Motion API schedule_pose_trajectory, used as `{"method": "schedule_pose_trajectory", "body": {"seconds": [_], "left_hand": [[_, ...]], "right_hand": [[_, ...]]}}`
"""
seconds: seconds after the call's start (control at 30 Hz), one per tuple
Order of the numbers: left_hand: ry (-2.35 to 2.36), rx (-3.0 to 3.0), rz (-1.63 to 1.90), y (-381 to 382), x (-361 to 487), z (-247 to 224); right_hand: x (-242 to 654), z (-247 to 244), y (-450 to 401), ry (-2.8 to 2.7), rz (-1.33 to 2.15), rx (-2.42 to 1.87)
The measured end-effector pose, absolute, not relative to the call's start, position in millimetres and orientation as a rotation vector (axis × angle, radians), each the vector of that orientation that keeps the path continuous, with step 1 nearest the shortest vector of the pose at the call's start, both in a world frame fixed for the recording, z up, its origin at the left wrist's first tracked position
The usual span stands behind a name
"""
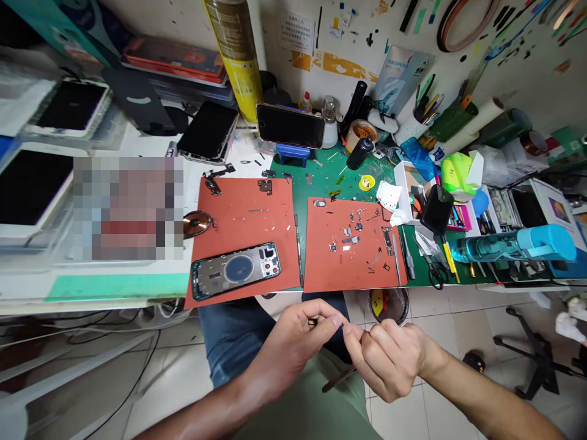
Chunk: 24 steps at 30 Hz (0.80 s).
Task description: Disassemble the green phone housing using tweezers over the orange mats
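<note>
My left hand (306, 335) is closed in a pinch above my lap, beyond the table edge. A small dark part (312, 322) shows between its curled fingers. The thumb and finger of my right hand (387, 355) are pinched against the left fingertips, with a tiny dark bit between them. A slim dark rod-like tool (338, 380) sticks out below my right hand, apparently held in its palm. On the left red mat (243, 229) lies a phone housing (236, 270) with a round ring in its middle. Several tiny phone parts (351, 235) lie on the right red mat (321, 278).
A phone (290, 127) leans on a blue stand (292, 153) at the back. Scissors (436, 272), a blue water bottle (513, 244) and a white parts box (408, 183) stand or lie to the right. A waste bin (389, 305) is under the table edge. Tablets (34, 189) lie left.
</note>
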<state>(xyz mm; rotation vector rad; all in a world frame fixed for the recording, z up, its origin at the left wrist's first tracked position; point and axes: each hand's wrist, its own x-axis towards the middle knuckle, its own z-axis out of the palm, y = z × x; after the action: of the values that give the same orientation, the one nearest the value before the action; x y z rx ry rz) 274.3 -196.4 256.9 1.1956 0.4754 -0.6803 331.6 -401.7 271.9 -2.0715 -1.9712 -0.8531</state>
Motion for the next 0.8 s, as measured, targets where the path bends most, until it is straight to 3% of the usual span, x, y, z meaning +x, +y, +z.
{"method": "schedule_pose_trajectory", "body": {"seconds": [0.57,0.7,0.8], "left_hand": [[0.434,1.163,-0.706,-195,277,254],[0.440,1.196,-0.709,-191,274,240],[0.453,1.216,-0.682,-187,269,229]], "right_hand": [[335,271,-408,-1.914,-0.552,-2.051],[326,259,-416,-1.510,-0.430,-2.204],[337,250,-426,-0.836,-0.015,-2.371]]}}
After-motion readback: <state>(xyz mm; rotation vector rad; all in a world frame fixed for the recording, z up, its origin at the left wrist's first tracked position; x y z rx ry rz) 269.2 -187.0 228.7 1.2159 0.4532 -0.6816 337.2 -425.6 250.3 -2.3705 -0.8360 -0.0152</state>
